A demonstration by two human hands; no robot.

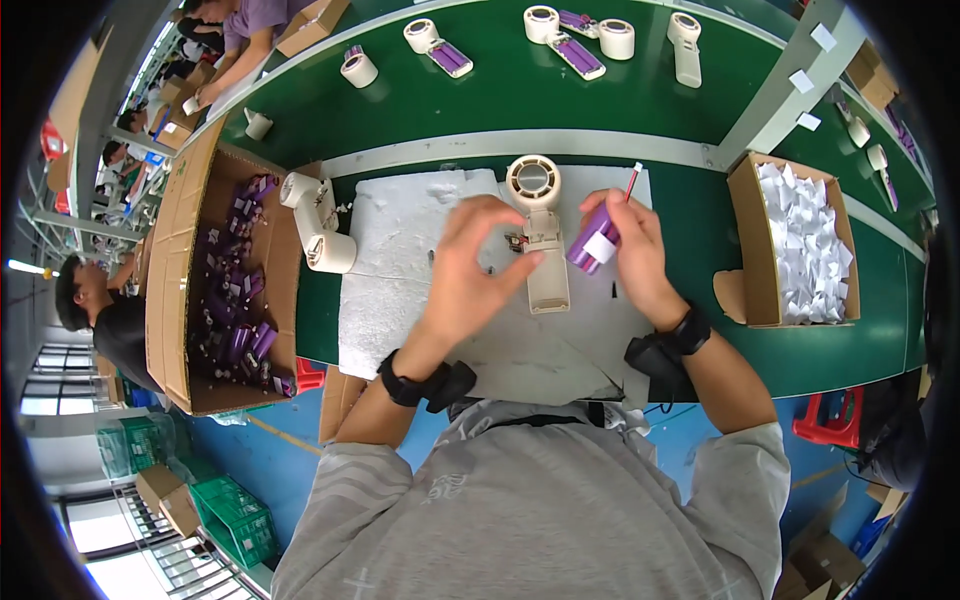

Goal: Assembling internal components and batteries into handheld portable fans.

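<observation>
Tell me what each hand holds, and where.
The right hand grips the purple cylinder near its upper end; the left hand appears to hold nothing.

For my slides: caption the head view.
The right hand holds a purple battery pack beside an opened cream handheld fan.

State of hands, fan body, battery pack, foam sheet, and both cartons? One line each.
Left hand: thumb and fingers apart, nothing visibly gripped
Right hand: closed on battery pack
Battery pack: held, tilted
Fan body: lying down, handle open
Foam sheet: flat
Left carton: open, purple packs inside
Right carton: open, white pieces inside
</observation>
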